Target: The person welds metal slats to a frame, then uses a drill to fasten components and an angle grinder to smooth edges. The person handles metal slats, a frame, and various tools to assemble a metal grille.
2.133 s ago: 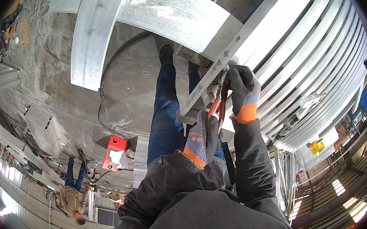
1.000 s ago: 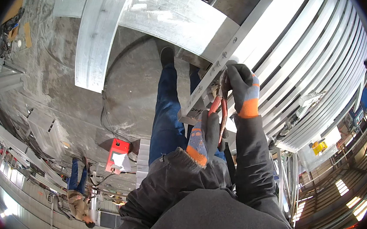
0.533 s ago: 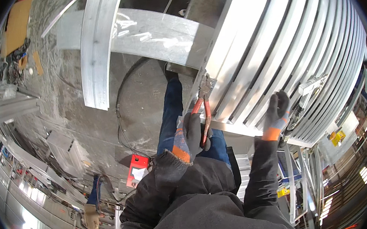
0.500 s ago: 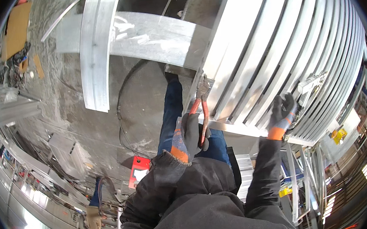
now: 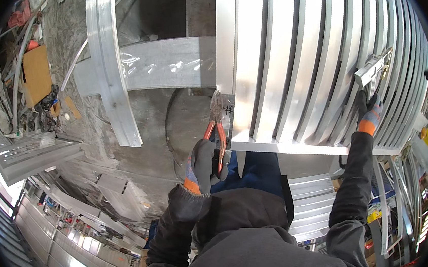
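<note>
My left hand (image 5: pixel 201 166), in a dark glove with an orange cuff, is closed around red-handled pliers (image 5: pixel 217 131). The pliers' jaws point up at the left edge of a large slatted metal panel (image 5: pixel 289 61). My right arm stretches out to the right. There my right hand (image 5: pixel 370 112) grips a slat of the panel, just below a small metal bracket (image 5: pixel 374 68). My dark jacket and blue trousers fill the lower middle.
A curved metal profile (image 5: pixel 109 71) and a flat metal sheet (image 5: pixel 167 64) lie on the concrete floor below. Scrap, cardboard (image 5: pixel 35 73) and a metal frame (image 5: pixel 32 154) sit at the left. More slatted parts (image 5: pixel 309 201) lie under the panel.
My right hand left the pliers and moved far right along the panel. My left hand kept the pliers near the panel's left edge. The view swung toward the panel.
</note>
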